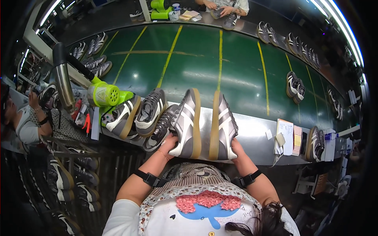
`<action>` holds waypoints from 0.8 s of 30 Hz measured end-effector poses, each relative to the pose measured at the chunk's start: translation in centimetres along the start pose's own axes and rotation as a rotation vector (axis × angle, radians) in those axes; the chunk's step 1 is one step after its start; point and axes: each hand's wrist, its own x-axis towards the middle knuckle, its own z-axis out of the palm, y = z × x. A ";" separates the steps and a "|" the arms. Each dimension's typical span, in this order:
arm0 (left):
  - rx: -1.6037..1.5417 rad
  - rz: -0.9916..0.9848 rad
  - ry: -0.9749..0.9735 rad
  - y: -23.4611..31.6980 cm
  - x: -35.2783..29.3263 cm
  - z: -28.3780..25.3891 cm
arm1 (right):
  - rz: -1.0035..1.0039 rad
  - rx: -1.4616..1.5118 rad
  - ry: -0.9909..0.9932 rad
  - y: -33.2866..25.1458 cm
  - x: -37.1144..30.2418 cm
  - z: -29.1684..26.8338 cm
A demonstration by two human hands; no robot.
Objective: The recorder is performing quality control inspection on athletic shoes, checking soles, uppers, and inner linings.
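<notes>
L shoe (pixel 184 125), R shoe (pixel 225 125): grey/wht; tan soles (pixel 196 126) facing, apart

left hand (pixel 169 144): gripping, partly hidden | right hand (pixel 235 148): gripping, partly hidden, apart from left | left forearm (pixel 152 166), right forearm (pixel 247 166): forward, angled inward

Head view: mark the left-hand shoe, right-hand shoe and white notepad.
Left-hand shoe (pixel 186 125): head view, striped side.
Right-hand shoe (pixel 224 125): head view, striped side.
White notepad (pixel 286 136): head view, written page.

Head fisheye: left of two, worn on the head
Facing: down over sneakers (pixel 186 126), outward across green conveyor belt (pixel 197 51)
Nearness: close above striped apron (pixel 185 177)
</notes>
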 end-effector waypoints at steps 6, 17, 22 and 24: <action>-0.259 -0.062 -0.243 -1.5 0.9 1.6 | 0.043 0.220 -0.193 -0.7 -0.5 0.1; -0.228 -0.115 -0.270 -1.7 0.9 5.5 | 0.079 0.174 -0.126 -3.1 -1.6 -1.4; -0.174 -0.056 -0.269 -2.5 1.4 5.2 | -0.033 0.069 -0.083 -4.0 -2.5 -2.9; 0.044 0.167 -0.216 -3.1 2.1 4.9 | -0.177 -0.125 -0.063 -4.0 -2.6 -3.1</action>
